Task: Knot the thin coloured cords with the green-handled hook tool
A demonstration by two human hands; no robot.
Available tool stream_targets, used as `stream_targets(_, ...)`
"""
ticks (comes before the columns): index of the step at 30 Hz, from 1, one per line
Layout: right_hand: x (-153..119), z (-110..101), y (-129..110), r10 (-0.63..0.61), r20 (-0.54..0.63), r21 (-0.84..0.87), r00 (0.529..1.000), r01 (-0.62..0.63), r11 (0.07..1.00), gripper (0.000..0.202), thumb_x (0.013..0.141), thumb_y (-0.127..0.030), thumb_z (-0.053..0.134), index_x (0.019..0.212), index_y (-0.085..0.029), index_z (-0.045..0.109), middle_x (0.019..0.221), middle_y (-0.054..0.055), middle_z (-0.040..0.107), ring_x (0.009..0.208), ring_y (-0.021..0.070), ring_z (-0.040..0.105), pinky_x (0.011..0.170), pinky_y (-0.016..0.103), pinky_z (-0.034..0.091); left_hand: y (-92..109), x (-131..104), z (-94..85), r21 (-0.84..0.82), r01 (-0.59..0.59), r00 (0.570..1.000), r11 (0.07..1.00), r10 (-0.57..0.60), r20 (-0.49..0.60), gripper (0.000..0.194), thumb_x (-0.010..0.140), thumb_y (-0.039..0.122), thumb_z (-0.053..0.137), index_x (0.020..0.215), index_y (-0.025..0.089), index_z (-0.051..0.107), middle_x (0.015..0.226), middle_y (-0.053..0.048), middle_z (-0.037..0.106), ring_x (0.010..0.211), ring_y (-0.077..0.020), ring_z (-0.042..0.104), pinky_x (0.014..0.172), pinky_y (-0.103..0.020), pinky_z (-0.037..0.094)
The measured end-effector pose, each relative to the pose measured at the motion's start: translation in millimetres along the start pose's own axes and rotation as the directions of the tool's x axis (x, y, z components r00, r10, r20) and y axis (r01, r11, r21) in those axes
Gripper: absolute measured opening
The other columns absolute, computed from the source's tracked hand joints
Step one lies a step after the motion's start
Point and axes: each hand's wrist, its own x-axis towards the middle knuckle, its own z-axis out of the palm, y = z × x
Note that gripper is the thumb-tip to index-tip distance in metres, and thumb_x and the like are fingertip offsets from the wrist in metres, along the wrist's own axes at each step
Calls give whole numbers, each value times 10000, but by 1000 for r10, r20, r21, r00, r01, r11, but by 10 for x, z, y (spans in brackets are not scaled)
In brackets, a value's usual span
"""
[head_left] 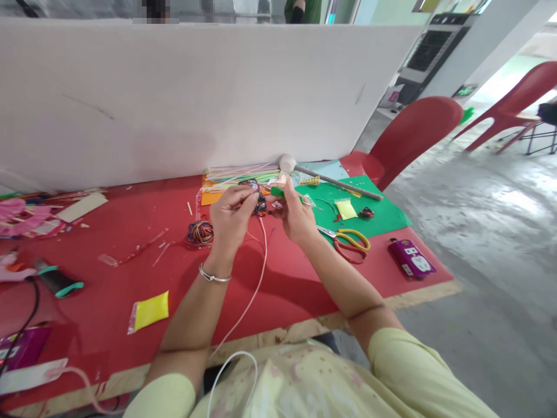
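Observation:
My left hand (234, 213) has its thumb and fingers pinched together above the red table, at a small dark item with thin wires (260, 206); exactly what the pinch holds is too small to tell. Just to its right, my right hand (296, 213) is closed round a green-handled tool (277, 191), whose thin end points left towards my left fingertips. A pale cable (264, 255) runs from beneath the hands down to my lap. The ball of multicoloured thread (200, 232) lies left of my left wrist.
Scissors (351, 239) and a purple box (411, 258) lie on the right. A green sheet (387, 217) bears a grey stick (339, 183) with a white ball end. Yellow packets (151, 311) lie about. A white panel (187, 93) stands behind; a black-and-teal tool (56, 278) lies left.

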Motion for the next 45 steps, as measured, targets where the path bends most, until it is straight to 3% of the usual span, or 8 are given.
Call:
stream_targets(7,-15,-61,39,71,197,-58,978,-61,996,698,830,-919,530,906,-252,721,670,-3,641,484,103,561,382,217,330,2,-27,2,175,-242,970,954,240,37,82,887,291,775,882,277,856,954,-51,756,929,-195,704,778,-315,577)
stream_targets(11,-17,-68,-13,-36,196,-54,980,48,997,669,851,-889,553,815,-241,716,646,-3,615,521,113,577,445,241,442,0,-7,-49,235,-325,945,916,304,122,112,922,285,745,932,278,856,1004,-53,788,960,-208,727,875,-356,578)
stream_targets(15,-9,-75,-47,-94,155,-50,983,103,993,701,888,-892,487,817,-242,738,550,-34,508,461,98,473,416,246,353,6,15,-105,367,-386,922,847,364,129,159,934,299,740,1039,269,856,1139,-78,812,1107,-262,722,1057,-438,520)
stream_targets(18,-17,-77,-27,-52,178,-52,983,62,997,705,891,-896,477,842,-246,746,540,-43,484,444,96,438,412,255,324,-3,25,-101,284,-272,961,920,275,31,250,930,353,748,1150,272,838,1218,-89,791,1103,-251,716,960,-387,561)
stream_targets(21,-29,-69,7,-59,206,-12,977,63,998,673,897,-876,507,840,-244,731,547,-44,501,435,97,438,398,254,317,-5,39,-64,-14,-13,1000,1000,13,8,403,880,397,794,1270,293,796,1141,-72,795,758,-147,671,630,-269,525)
stream_targets(27,-33,-67,39,-70,251,-3,965,73,997,641,924,-838,518,858,-230,709,573,-38,542,413,94,477,371,244,347,87,46,-9,-404,397,913,824,-309,266,848,659,272,943,1462,298,672,829,14,780,415,-22,359,383,-204,249)
stream_targets(36,-67,-54,-26,37,261,-65,965,-20,998,671,903,-859,517,814,-216,685,544,-30,580,410,95,522,363,216,400,112,60,-1,-444,302,953,844,-259,157,897,618,203,951,1470,231,668,790,1,786,552,-81,589,478,-207,399)
stream_targets(45,-55,-21,39,36,167,-1,985,-36,999,715,851,-911,526,819,-216,691,581,-14,605,412,101,528,363,228,413,122,71,-58,-351,333,941,875,-284,185,884,611,170,909,1461,222,676,754,12,775,526,-76,566,456,-200,387)
